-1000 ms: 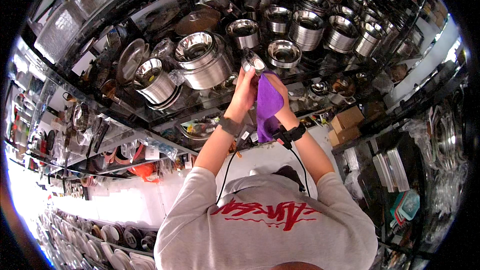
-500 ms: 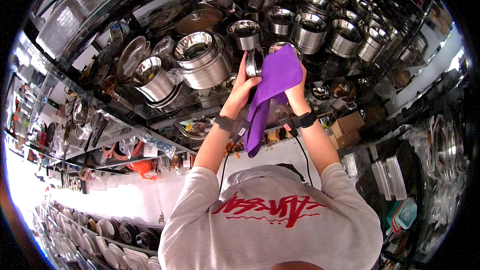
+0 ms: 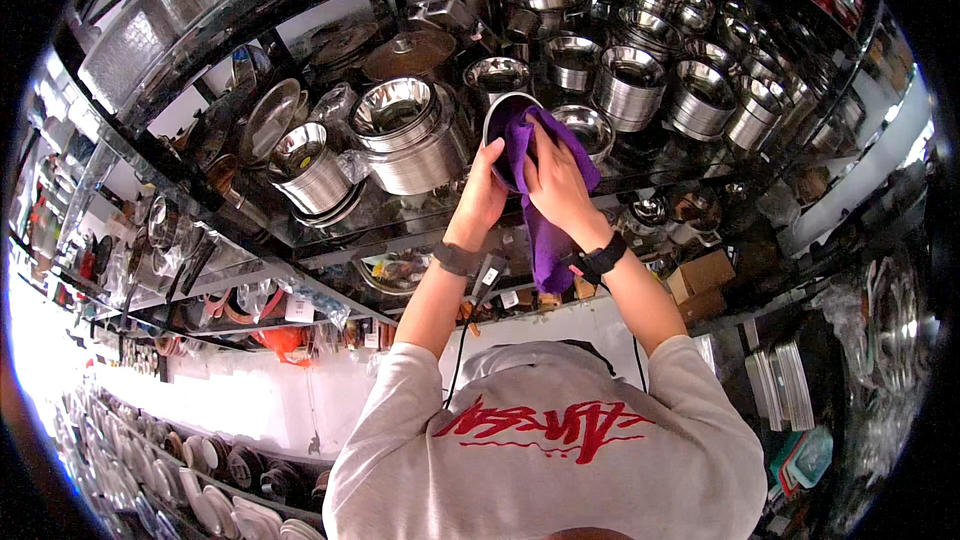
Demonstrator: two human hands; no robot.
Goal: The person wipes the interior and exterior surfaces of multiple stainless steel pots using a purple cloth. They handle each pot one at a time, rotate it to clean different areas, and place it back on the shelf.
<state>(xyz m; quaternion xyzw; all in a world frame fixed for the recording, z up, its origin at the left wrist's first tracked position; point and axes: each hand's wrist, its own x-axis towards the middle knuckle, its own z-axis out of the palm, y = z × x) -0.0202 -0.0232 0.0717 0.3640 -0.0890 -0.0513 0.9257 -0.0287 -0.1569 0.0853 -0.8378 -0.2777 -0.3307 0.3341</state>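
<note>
A shiny steel bowl (image 3: 491,130) is held up in front of the shelf, tilted so its mouth faces right toward the cloth. My left hand (image 3: 480,198) grips it by its left side, thumb near the rim. With bent fingers my right hand (image 3: 562,185) presses a purple cloth (image 3: 549,248) into the bowl's mouth. One end of this cloth hangs below the hand, and another part spreads out to its right. The bowl's inside is mostly covered by cloth and fingers.
Stacked steel bowls (image 3: 632,90) stand along the shelf behind my hands, with a larger stack (image 3: 415,155) to the left. A single bowl (image 3: 585,130) sits just beyond the cloth. Cardboard boxes (image 3: 700,275) lie lower right. The shelf's front edge (image 3: 340,252) runs below.
My right hand has brought the purple cloth into the bowl, and its fingers now show on top. The bowl has turned so its rim shows more. The view has shifted slightly.
</note>
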